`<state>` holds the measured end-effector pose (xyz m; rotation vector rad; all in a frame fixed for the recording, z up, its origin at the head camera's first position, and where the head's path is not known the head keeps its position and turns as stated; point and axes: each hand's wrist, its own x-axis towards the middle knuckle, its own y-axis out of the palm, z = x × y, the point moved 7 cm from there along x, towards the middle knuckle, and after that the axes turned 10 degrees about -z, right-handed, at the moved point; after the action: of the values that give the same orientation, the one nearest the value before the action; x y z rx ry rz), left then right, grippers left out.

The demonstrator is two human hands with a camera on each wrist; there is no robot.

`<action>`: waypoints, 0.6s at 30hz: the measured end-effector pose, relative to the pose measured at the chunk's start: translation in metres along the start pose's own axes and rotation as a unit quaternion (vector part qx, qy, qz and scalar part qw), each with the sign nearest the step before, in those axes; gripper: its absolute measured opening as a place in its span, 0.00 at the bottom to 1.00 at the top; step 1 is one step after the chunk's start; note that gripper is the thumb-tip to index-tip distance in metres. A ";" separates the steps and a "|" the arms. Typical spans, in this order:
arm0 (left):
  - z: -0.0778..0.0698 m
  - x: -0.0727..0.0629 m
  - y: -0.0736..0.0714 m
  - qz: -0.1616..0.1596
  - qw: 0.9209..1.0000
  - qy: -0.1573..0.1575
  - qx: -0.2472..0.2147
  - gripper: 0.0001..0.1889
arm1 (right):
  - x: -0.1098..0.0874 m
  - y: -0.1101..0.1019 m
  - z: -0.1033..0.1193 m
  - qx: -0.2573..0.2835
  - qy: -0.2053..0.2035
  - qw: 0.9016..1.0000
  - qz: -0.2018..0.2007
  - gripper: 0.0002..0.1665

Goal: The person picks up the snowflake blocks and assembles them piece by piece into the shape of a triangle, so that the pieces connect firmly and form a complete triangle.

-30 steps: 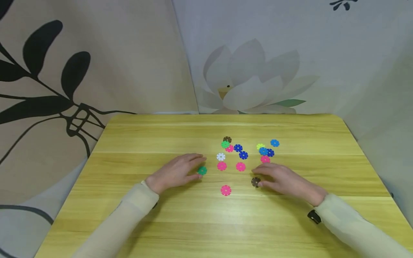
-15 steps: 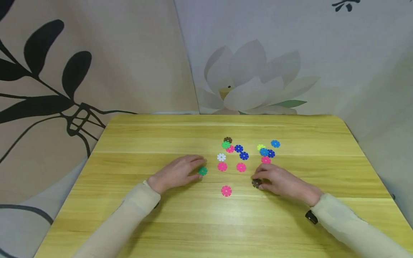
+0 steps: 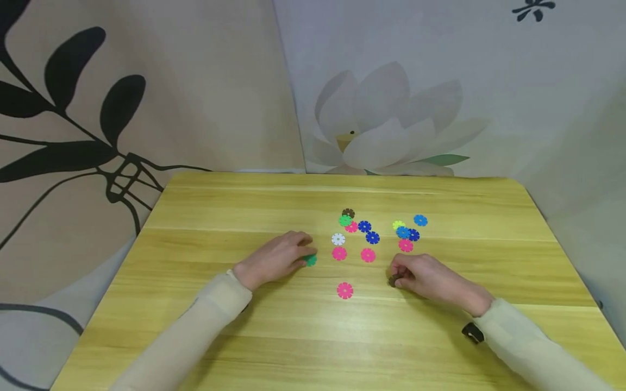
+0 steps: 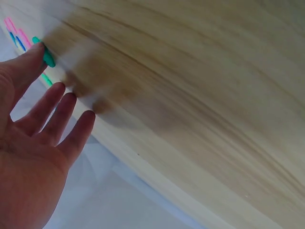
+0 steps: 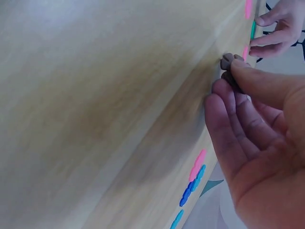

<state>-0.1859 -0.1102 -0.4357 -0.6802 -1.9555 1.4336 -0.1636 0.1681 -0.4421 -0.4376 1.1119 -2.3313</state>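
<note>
My right hand [image 3: 430, 278] pinches a dark brown notched plastic disc [image 5: 228, 61] between thumb and fingers, and the disc is tilted up from the table. Farther left, my left hand [image 3: 276, 259] has thumb and forefinger at a teal notched disc [image 3: 311, 261], partly covering it. In the left wrist view the thumb tip lies against the teal disc [image 4: 47, 56], the forefinger is hidden, and the other fingers stretch out loosely. Between the hands lie pink discs, one nearer the front [image 3: 344, 290] and two farther back [image 3: 339, 253].
On the wooden table [image 3: 293, 347], a white disc [image 3: 338, 239] lies near overlapping brown, green and pink ones [image 3: 345, 220] and two dark blue ones [image 3: 373, 238]. Behind the right hand is a cluster of yellow, blue and pink discs [image 3: 406, 245]. Patterned cloth walls [image 3: 220, 98] border the table.
My right fingers have closed on the brown disc and tipped it up. The left thumb and forefinger have drawn together over the teal disc, covering more of it.
</note>
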 end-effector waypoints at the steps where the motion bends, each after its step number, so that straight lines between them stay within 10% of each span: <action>1: -0.001 0.001 0.000 -0.001 1.000 0.000 -0.001 0.17 | 0.000 0.000 0.000 0.002 0.000 1.000 -0.004 0.11; 10: 0.005 0.004 0.000 0.005 0.989 -0.106 -0.107 0.07 | 0.002 -0.004 0.005 0.041 0.044 0.997 -0.053 0.09; 18: 0.009 -0.002 -0.013 -0.066 0.968 -0.172 -0.167 0.06 | 0.008 -0.012 0.020 0.077 0.052 0.989 -0.112 0.08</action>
<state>-0.1913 -0.1213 -0.4253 -0.4510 -2.5001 1.2121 -0.1642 0.1571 -0.4195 -0.4037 0.9613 -2.6418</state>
